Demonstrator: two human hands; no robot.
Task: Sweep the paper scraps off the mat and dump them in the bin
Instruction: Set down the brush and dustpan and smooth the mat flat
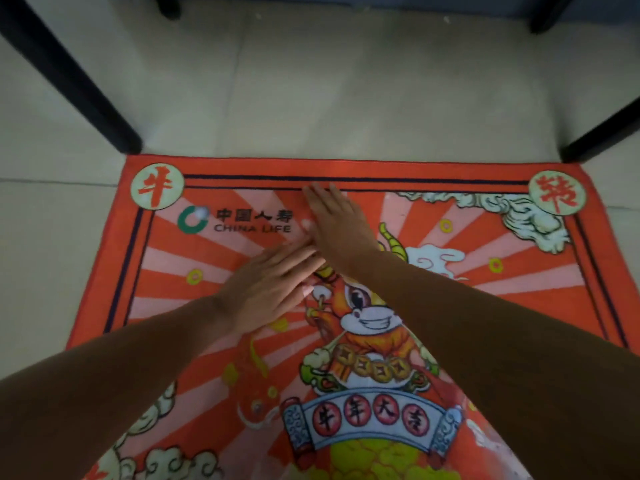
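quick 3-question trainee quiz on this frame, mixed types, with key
1. True or false: both hands lie flat on the mat.
2. The mat lies on: A) a table B) a tiled floor C) a bed?
3. Fill in: the left hand's fingertips meet the right ____.

Key: 1 true. 2 B, the floor. 3 hand.
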